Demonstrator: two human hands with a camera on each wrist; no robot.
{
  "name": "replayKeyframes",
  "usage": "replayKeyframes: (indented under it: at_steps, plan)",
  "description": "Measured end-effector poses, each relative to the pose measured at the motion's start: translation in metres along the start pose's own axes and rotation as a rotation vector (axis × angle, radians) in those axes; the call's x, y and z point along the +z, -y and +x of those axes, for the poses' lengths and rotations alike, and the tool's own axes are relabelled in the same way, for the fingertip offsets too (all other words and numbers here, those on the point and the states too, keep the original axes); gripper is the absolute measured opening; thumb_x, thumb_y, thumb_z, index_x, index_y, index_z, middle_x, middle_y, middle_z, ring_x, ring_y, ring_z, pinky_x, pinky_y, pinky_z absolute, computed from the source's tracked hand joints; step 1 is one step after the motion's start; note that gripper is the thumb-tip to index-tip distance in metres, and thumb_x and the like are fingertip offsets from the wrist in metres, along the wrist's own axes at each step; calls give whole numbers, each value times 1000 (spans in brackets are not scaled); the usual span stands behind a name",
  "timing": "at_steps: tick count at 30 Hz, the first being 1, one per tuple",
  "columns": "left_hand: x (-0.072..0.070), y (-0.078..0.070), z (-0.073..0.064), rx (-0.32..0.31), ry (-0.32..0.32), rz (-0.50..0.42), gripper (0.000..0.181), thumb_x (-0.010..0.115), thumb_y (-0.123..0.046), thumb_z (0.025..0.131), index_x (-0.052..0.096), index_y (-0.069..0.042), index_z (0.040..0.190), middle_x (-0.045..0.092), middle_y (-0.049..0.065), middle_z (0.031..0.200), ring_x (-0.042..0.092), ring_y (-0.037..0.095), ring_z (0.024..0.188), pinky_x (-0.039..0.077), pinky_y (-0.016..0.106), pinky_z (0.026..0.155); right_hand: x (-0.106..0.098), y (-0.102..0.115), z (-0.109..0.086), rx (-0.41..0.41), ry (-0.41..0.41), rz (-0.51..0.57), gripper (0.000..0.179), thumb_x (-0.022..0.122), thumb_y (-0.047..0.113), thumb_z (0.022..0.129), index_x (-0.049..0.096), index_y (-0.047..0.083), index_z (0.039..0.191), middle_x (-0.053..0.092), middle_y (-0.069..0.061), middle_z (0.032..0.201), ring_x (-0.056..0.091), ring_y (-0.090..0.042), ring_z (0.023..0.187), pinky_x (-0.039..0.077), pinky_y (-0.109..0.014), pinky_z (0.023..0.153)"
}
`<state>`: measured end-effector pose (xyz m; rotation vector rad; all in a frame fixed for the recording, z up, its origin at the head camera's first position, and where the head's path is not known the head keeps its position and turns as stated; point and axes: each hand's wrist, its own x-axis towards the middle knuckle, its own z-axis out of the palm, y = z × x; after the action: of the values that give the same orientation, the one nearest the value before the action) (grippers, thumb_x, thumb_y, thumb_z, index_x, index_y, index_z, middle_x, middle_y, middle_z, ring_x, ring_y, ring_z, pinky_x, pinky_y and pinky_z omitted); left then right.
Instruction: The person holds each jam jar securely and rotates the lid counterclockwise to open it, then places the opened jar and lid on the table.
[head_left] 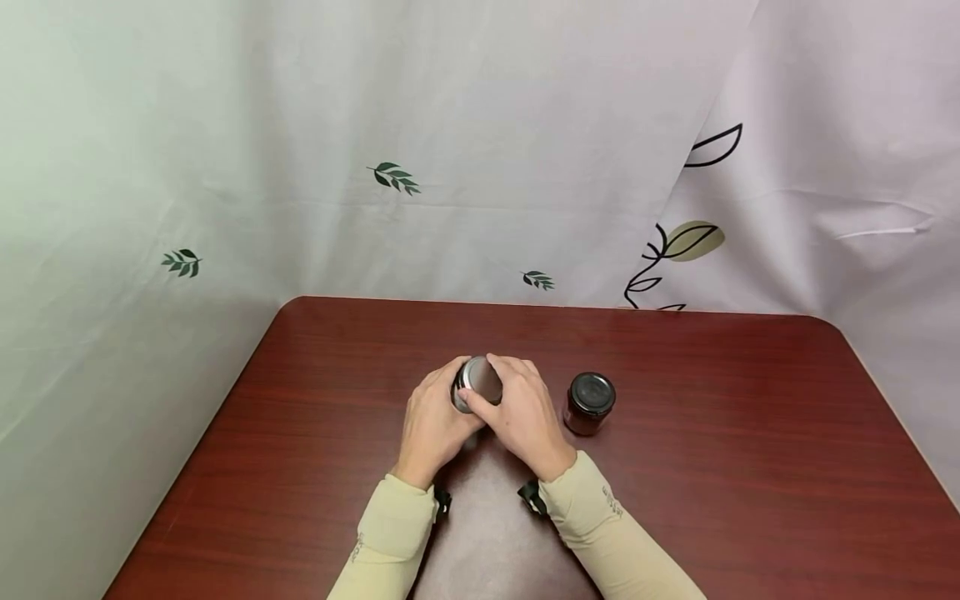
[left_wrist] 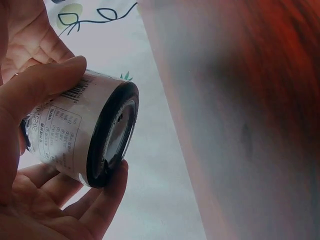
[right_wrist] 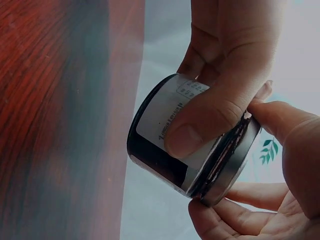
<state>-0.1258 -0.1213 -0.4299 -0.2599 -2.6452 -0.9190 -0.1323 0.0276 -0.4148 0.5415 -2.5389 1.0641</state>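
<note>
The jar (left_wrist: pixel 86 132) is held up off the table (head_left: pixel 750 433), between both hands; its long axis leans, base towards the tabletop and silver lid (right_wrist: pixel 234 167) uppermost. The left hand (head_left: pixel 435 423) grips the jar's body, thumb across the label (left_wrist: pixel 57 132) and a fingertip by the base rim. The right hand (head_left: pixel 527 417) holds the lid by its edge, thumb and fingers curled round it, so neither hand is nearer: one is low on the jar, one high. I cannot tell whether the lid sits tight. To the right of the held jar a second, dark-lidded jar (head_left: pixel 590 403) stands upright, with the right hand between the two. Behind the held jar, past the table's far edge, hangs a pale cloth (head_left: pixel 480 108).
</note>
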Motion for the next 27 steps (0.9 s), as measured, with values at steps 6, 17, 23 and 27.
replayKeyframes:
  at_steps: [6, 17, 23, 27]
  plan:
    - [-1, 0, 0, -2, 5, 10, 69, 89, -32, 72, 64, -9, 131, 69, 12, 119, 64, 31, 111, 52, 48, 92, 1, -2, 0, -18, 5, 1, 57, 79, 34, 87, 66, -8, 124, 68, -20, 120, 61, -35, 113, 50, -45, 95]
    - [-2, 0, 1, -16, 19, 8, 68, 89, -33, 72, 64, -10, 131, 69, 11, 118, 64, 31, 111, 52, 49, 90, -2, -3, 1, -19, 15, 30, 58, 80, 32, 86, 65, -8, 125, 68, -19, 120, 61, -36, 113, 49, -45, 97]
    - [-2, 0, 0, -10, 14, 14, 67, 89, -31, 71, 65, -11, 130, 70, 11, 117, 65, 31, 109, 53, 48, 89, -2, -3, 1, -24, 17, 35, 58, 81, 31, 86, 65, -8, 125, 68, -19, 121, 61, -37, 113, 49, -46, 98]
    - [-2, 0, 0, -11, 12, 8, 67, 89, -31, 71, 65, -11, 130, 70, 11, 117, 65, 31, 109, 53, 48, 88, -2, -4, 1, -24, 19, 33, 57, 80, 31, 86, 65, -7, 126, 68, -19, 122, 61, -36, 113, 49, -45, 98]
